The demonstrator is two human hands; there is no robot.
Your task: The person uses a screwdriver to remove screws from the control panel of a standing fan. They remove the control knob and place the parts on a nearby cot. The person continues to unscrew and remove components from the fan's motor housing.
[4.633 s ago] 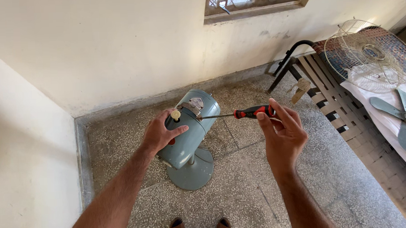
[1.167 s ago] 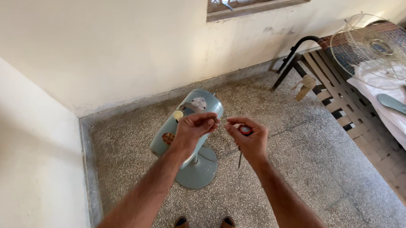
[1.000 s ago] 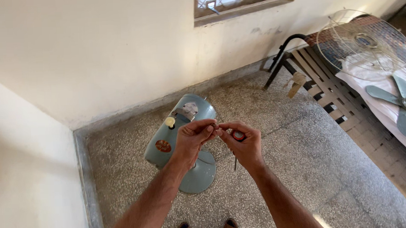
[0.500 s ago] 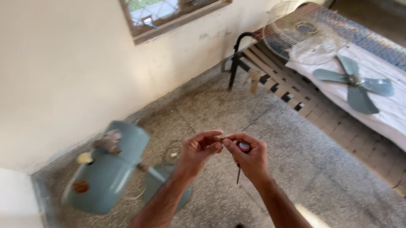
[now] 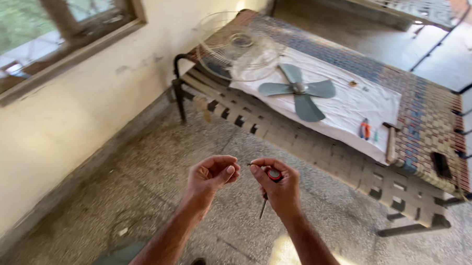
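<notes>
Soft daylight from the window [image 5: 60, 34] and a bright glare at top right; edges smear with motion blur, hands stay fairly sharp.

A: What do the hands hold?

B: The right hand [image 5: 281, 187] grips a screwdriver [image 5: 269, 186] (red-capped handle up, shaft pointing down at the speckled floor [image 5: 143, 167]). The left hand [image 5: 212, 175], fingers curled, meets the right at the fingertips; something small is pinched there, too tiny to identify.

A: And beyond them?

B: A woven cot [image 5: 429, 115] carries a white cloth [image 5: 350, 105]; on it lie a teal fan blade [image 5: 297, 91], a wire fan guard [image 5: 238, 46] and small pliers [image 5: 365, 129]. A window [image 5: 49, 34] sits in the cream wall [image 5: 78, 117].
</notes>
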